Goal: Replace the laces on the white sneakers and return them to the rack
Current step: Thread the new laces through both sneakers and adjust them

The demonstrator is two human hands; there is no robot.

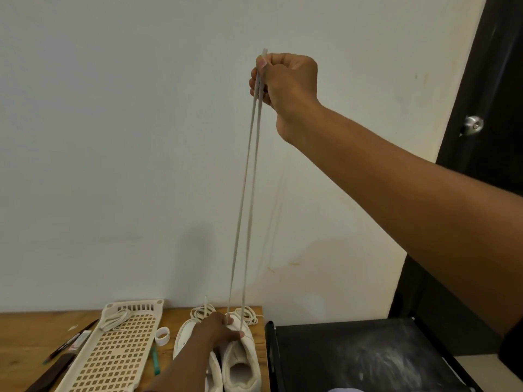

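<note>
Two white sneakers stand side by side on the wooden table (pixel 19 343), heels toward me. My left hand (pixel 219 329) grips the front of the right sneaker (pixel 242 366) near its eyelets. My right hand (pixel 285 83) is raised high and grips both ends of a white lace (pixel 249 193), whose two strands run taut down into that shoe. The left sneaker (pixel 184 339) is partly covered by my left forearm. Loose white laces (pixel 202 310) lie coiled behind the shoes.
A cream perforated plastic rack panel (pixel 119 355) lies at left with a folded lace (pixel 113 321) on it. A tape roll (pixel 162 336), a green pen (pixel 156 360) and dark tools (pixel 51 374) lie nearby. A black shelf (pixel 353 352) stands at right, with a dark door (pixel 492 108) behind.
</note>
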